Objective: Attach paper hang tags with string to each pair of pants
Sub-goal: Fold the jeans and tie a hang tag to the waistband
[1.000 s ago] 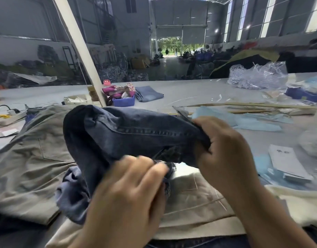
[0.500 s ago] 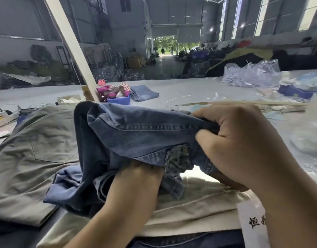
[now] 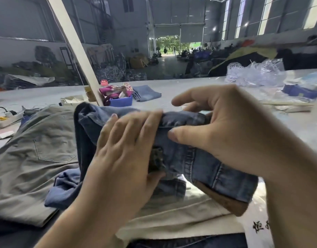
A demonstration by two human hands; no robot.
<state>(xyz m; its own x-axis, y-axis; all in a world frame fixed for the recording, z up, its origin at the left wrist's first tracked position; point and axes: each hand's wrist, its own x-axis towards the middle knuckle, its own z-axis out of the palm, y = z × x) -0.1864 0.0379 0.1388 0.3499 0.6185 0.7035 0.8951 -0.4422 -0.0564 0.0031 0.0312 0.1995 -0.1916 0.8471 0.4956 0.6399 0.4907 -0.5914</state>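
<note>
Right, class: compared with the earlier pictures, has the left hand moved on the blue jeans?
Yes. The left hand has come up from under the fold of the blue jeans and now lies flat on top, nearer the slanted wooden beam.

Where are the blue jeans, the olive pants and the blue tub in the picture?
Jeans (image 3: 204, 163): head view, on the front denim panel below the waistband.
Olive pants (image 3: 38, 140): head view, on the fabric by the back pocket.
Blue tub (image 3: 121, 102): head view, on its front wall.
</note>
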